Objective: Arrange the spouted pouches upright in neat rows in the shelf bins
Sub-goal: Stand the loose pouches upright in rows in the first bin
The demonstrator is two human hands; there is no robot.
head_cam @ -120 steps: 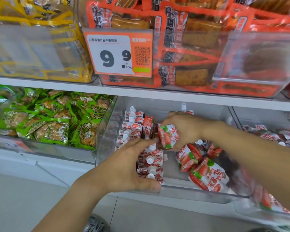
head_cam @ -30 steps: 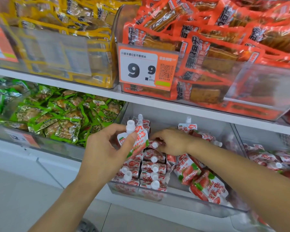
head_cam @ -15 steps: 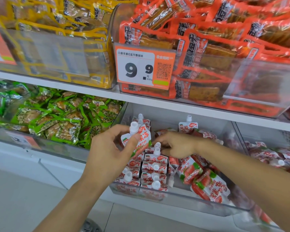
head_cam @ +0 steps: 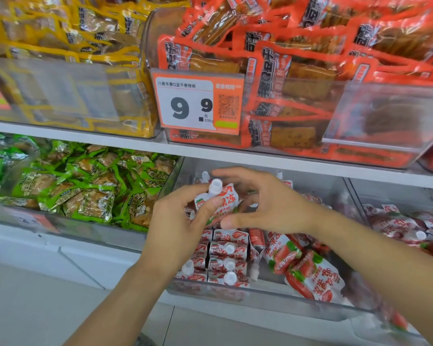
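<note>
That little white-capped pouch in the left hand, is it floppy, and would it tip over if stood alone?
Probably floppy: the pouch looks like soft film, though its white cap seems rigid. It would likely tip alone; the loose pouches lie flat, while the upright rows lean on each other. The left hand pinches it lightly, suggesting little weight.

We are looking at green snack packets (head_cam: pixel 85 186) lying heaped in a clear bin to the left. Above, on the white shelf (head_cam: pixel 235 158), yellow packets (head_cam: pixel 68 46) are filling one clear bin and orange packets (head_cam: pixel 310 58) another. An orange price tag (head_cam: pixel 198 103) reading 9.9 is hanging on the orange packets' bin.
</note>
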